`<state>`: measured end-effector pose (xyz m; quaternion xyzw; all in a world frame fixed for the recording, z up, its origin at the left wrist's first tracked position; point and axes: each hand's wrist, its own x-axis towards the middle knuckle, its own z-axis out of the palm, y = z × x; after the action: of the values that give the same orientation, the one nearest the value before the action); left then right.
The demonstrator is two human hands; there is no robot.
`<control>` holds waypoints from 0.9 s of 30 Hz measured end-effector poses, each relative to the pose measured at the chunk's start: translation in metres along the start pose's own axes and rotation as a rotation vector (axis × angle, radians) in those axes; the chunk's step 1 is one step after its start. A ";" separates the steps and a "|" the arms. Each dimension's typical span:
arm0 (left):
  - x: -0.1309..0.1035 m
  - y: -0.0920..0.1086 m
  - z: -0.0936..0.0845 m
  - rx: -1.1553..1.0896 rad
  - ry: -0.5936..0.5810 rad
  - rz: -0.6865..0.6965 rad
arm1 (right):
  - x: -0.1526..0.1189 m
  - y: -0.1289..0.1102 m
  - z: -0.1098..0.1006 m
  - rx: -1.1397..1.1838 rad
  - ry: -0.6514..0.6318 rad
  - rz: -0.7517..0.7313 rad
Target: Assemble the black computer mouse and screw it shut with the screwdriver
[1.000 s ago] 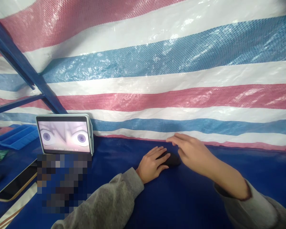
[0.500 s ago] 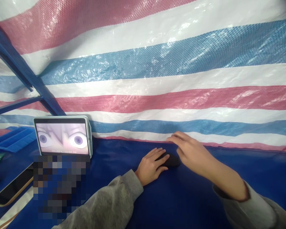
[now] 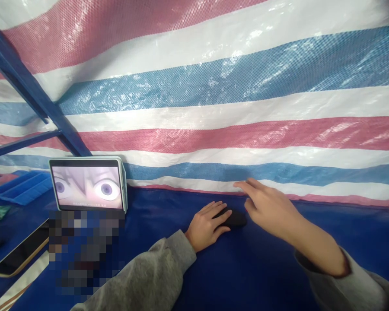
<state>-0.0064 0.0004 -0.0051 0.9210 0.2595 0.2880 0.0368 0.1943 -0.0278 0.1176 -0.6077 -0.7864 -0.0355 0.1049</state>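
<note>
My left hand (image 3: 209,224) lies palm down with its fingers spread over the left end of a black, rounded computer mouse (image 3: 236,218). The thumb stretches out along the near side, and the hand hides part of the mouse. Just right of it, my right hand (image 3: 269,203) hangs in the air, apart from the mouse. Its index finger points left, and the thumb is held away below. I see nothing in its fingers. Both hands are over the blue table surface (image 3: 243,272).
A tablet or phone in a pale case (image 3: 87,183) stands upright at left, playing a cartoon. A dark-screened phone (image 3: 21,248) lies nearer the left edge, beside a pixelated patch. Blue trays (image 3: 22,188) sit behind it. Striped sheeting (image 3: 227,138) hangs along the back, with a blue metal frame (image 3: 48,99) at left.
My right hand has shifted slightly right, away from the mouse, with its index finger straighter. My left hand stays on the mouse. The view has turned slightly left.
</note>
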 end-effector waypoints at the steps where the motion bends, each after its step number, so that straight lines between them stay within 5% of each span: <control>1: 0.000 0.000 0.000 0.004 -0.001 0.004 | 0.000 0.000 0.000 0.008 -0.005 0.024; 8: 0.000 0.000 0.001 0.004 0.005 0.004 | -0.001 -0.012 -0.002 0.156 -0.020 -0.156; 14: 0.000 0.000 0.000 0.000 0.004 0.003 | 0.002 0.000 0.001 0.032 0.003 0.022; 21: 0.000 0.000 0.001 0.016 0.003 0.008 | -0.001 -0.009 -0.004 0.088 -0.019 -0.104; 27: 0.000 0.001 0.000 0.006 -0.010 0.001 | 0.002 -0.001 0.001 -0.015 0.004 0.084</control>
<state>-0.0061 0.0000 -0.0051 0.9227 0.2599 0.2826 0.0354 0.1929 -0.0264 0.1175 -0.6411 -0.7595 -0.0381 0.1031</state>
